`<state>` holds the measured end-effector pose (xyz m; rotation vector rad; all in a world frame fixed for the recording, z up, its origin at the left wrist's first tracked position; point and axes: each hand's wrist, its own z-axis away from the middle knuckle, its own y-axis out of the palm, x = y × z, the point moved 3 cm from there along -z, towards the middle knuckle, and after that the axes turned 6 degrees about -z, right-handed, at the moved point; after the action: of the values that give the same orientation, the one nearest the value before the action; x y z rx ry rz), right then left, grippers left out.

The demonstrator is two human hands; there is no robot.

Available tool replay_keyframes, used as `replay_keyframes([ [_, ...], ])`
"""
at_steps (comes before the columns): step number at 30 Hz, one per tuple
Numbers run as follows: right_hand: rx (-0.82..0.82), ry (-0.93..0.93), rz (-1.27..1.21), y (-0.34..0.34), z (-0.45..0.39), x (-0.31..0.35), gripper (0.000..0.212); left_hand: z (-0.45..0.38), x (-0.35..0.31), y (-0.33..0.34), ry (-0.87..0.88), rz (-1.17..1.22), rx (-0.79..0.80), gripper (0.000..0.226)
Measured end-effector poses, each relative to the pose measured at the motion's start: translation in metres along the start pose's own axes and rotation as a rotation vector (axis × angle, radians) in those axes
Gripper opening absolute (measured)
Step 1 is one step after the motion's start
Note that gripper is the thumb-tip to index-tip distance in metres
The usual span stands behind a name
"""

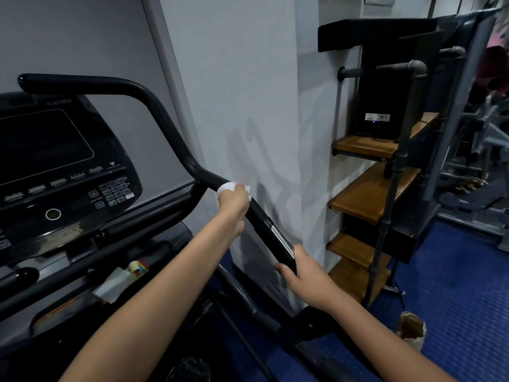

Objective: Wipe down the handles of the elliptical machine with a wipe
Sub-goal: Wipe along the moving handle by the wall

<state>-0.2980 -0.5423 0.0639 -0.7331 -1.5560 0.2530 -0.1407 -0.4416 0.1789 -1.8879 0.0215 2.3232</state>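
Note:
The elliptical's right black handle (pixel 170 133) curves from the upper left down to the lower right, with a silver sensor strip (pixel 279 238) near its lower end. My left hand (pixel 234 201) grips the handle at mid length with a white wipe (pixel 227 186) wrapped round the bar under its fingers. My right hand (pixel 304 275) holds the handle's lower end just below the silver strip. The black console (pixel 55 161) with its dark screen and keypad sits at the left.
A white pillar (pixel 261 106) stands close behind the handle. A pipe-framed shelf with wooden boards (pixel 369 194) and a black speaker (pixel 382 106) is to the right. A paper bag (pixel 411 330) sits on the blue floor (pixel 454 299). Other gym machines stand at far right.

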Motion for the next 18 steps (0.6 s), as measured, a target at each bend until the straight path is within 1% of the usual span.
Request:
replay_keyframes([
  [2,0.006,-0.001,0.003,0.000,0.000,-0.001,0.030,-0.009,-0.012,-0.004,0.012,0.066,0.028,0.018],
  [4,0.011,0.007,0.005,0.001,-0.001,-0.002,0.031,-0.028,-0.026,-0.014,-0.039,0.087,-0.006,0.011],
  [7,0.024,0.013,-0.009,0.000,-0.001,-0.002,0.034,-0.054,-0.043,-0.032,-0.159,-0.021,-0.046,0.013],
  [10,0.040,0.023,-0.001,-0.001,-0.003,-0.003,0.037,-0.064,-0.048,-0.041,-0.271,-0.055,-0.028,0.013],
  [13,0.045,0.044,0.017,-0.002,-0.002,-0.003,0.039,-0.059,-0.043,-0.040,-0.219,-0.055,-0.038,0.010],
  [15,0.045,0.048,0.025,-0.002,-0.001,-0.002,0.039,-0.046,-0.037,-0.034,-0.166,-0.002,-0.044,0.011],
  [18,0.031,0.066,0.040,-0.002,0.000,0.000,0.038,-0.019,-0.024,-0.017,-0.085,0.059,0.003,0.011],
])
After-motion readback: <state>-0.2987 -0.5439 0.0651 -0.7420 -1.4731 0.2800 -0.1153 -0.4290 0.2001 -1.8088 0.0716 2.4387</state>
